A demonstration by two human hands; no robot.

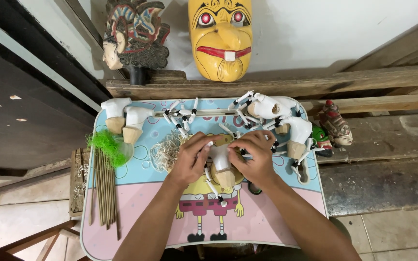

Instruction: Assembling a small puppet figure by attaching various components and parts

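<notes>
Wood, painted white: puppet torso, bare tapered base, thin jointed arm dangling, held at the middle of the small table.
Left hand: fingers curled tight around the torso's left side.
Right hand: closed on its right shoulder, fingertips pinching.
Tabletop: glossy, blue-pink cartoon print.
Nearby: pale raffia tangle, thin wooden sticks, fuzzy green tuft, more white torsos.
Ledge: smooth yellow carved mask.

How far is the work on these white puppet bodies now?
Looks done: jointed bodies with arms piled at the table's far right. In hand: the left hand and right hand grip one body, an arm dangling. Seemingly left: two armless bodies at far left, loose arms, sticks.
</notes>
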